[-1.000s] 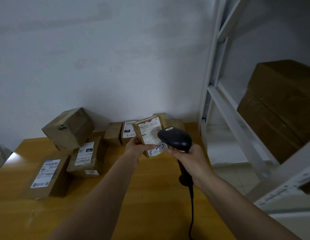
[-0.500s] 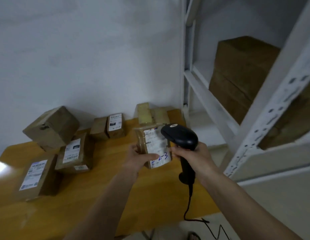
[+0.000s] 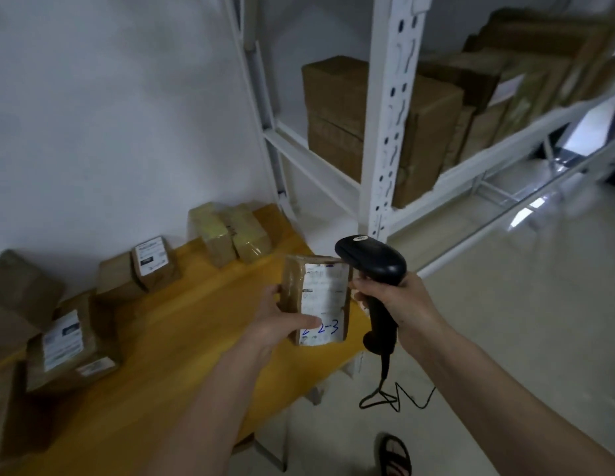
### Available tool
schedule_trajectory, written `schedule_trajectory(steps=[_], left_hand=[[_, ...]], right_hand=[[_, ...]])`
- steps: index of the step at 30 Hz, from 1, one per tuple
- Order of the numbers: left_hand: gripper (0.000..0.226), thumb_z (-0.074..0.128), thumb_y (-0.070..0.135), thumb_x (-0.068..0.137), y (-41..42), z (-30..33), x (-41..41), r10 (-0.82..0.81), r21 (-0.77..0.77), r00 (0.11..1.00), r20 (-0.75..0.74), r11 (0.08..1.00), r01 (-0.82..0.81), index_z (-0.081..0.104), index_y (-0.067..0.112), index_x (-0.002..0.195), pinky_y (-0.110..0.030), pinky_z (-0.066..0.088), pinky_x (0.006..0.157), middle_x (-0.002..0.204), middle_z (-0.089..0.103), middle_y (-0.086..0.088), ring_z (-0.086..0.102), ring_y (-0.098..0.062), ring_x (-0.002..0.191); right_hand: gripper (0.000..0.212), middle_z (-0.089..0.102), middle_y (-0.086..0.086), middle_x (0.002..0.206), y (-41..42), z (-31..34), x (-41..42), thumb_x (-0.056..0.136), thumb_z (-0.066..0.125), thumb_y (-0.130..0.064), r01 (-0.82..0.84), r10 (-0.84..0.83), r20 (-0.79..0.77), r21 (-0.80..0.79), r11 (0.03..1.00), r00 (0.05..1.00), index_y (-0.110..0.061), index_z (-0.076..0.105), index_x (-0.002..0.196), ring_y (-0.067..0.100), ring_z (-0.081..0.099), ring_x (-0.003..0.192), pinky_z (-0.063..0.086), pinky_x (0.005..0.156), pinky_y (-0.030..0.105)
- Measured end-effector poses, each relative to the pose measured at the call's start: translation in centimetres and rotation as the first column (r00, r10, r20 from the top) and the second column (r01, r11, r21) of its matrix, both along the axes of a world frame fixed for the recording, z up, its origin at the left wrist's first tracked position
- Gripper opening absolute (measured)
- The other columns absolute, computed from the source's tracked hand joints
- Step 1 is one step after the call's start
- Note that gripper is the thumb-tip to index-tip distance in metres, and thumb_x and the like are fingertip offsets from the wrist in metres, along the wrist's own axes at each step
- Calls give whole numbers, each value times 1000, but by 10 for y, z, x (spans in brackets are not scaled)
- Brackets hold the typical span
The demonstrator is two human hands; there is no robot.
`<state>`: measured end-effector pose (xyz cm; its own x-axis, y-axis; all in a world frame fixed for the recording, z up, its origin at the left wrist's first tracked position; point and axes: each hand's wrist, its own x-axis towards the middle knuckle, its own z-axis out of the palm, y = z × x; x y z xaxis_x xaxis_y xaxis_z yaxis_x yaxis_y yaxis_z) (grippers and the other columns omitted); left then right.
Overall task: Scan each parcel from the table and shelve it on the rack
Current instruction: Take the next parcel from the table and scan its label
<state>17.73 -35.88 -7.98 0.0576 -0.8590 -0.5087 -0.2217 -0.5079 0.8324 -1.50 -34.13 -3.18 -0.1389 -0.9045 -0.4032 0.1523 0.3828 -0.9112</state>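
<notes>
My left hand point(image 3: 282, 321) grips a small brown parcel point(image 3: 319, 297) with a white label marked "2-3" in blue, held upright over the right end of the wooden table point(image 3: 182, 338). My right hand point(image 3: 398, 304) holds a black handheld barcode scanner point(image 3: 374, 266) by its handle, its head just right of the parcel's top edge. The white metal rack point(image 3: 385, 132) stands ahead to the right, with large cardboard boxes point(image 3: 337, 108) on its shelf.
Several labelled parcels point(image 3: 154, 262) lie along the table's back and left side, and two taped ones point(image 3: 230, 235) near the wall. The scanner's cable point(image 3: 388, 396) hangs to the floor. A sandalled foot point(image 3: 395, 458) shows below. Pale floor lies to the right.
My view has swung right toward the rack. Both hands with the parcel and the scanner have moved right, to the table's right end. The grips are unchanged.
</notes>
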Motion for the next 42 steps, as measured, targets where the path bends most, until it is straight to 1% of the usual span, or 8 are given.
schedule_trajectory(steps=[6, 10, 15, 19, 23, 30, 36, 42], left_hand=[[98, 89, 15, 66, 15, 16, -47, -172, -11, 983, 61, 985, 172, 32, 20, 145, -19, 50, 62, 129, 57, -5, 59, -16, 101], [95, 85, 21, 72, 17, 26, -87, -257, -15, 960, 111, 965, 260, 29, 21, 148, -29, 53, 81, 135, 54, -4, 59, -20, 112], [83, 79, 23, 79, 14, 46, -158, -292, -72, 948, 126, 951, 302, 31, 22, 147, -18, 41, 63, 118, 51, 2, 54, -5, 88], [82, 75, 25, 81, 12, 60, -224, -306, -100, 941, 146, 942, 322, 28, 22, 148, -24, 43, 72, 118, 54, 4, 57, -11, 94], [75, 68, 20, 83, 8, 73, -288, -289, -124, 948, 129, 944, 305, 28, 22, 146, -21, 43, 59, 95, 54, 14, 59, -7, 83], [84, 68, 33, 60, -2, 81, -386, -235, -153, 971, 46, 959, 239, 36, 26, 138, -42, 52, 97, 109, 66, 2, 66, -19, 99], [98, 73, 42, 58, -10, 83, -445, -200, -187, 979, 36, 961, 203, 30, 26, 144, -42, 47, 102, 117, 66, -3, 65, -20, 104], [86, 81, 32, 75, -41, 79, -503, -204, -316, 975, 84, 923, 221, 29, 25, 144, -41, 49, 99, 116, 61, 1, 63, -19, 104]], right_hand=[[8, 65, 15, 79, 28, 12, -40, 79, 71, 0, 116, -116, 23, -22, 993, 993, -5, 68, 85, 25, 60, 74, 52, 74, 34], [8, 59, 18, 81, 43, 23, -76, 80, 70, 1, 160, -158, 37, -58, 985, 987, -5, 65, 77, 28, 54, 77, 47, 75, 36], [8, 62, 18, 80, 56, 30, -139, 80, 69, 5, 253, -245, 88, -93, 963, 966, -2, 67, 84, 24, 59, 73, 51, 71, 32], [10, 63, 15, 76, 61, 36, -201, 77, 70, 7, 312, -299, 121, -112, 943, 947, -2, 67, 79, 24, 60, 70, 51, 73, 36], [10, 64, 11, 70, 61, 44, -266, 78, 70, 7, 320, -302, 131, -153, 935, 944, -3, 67, 79, 20, 61, 63, 51, 67, 30], [11, 65, 15, 82, 59, 53, -370, 78, 69, 7, 323, -298, 153, -181, 929, 942, -3, 66, 81, 22, 61, 67, 51, 64, 25], [12, 67, 17, 85, 52, 55, -433, 77, 70, 7, 365, -332, 200, -161, 917, 922, -4, 66, 81, 24, 62, 71, 51, 77, 35], [11, 66, 16, 83, 32, 48, -481, 77, 69, 5, 408, -371, 220, -154, 900, 902, -5, 66, 80, 25, 62, 70, 51, 71, 33]])
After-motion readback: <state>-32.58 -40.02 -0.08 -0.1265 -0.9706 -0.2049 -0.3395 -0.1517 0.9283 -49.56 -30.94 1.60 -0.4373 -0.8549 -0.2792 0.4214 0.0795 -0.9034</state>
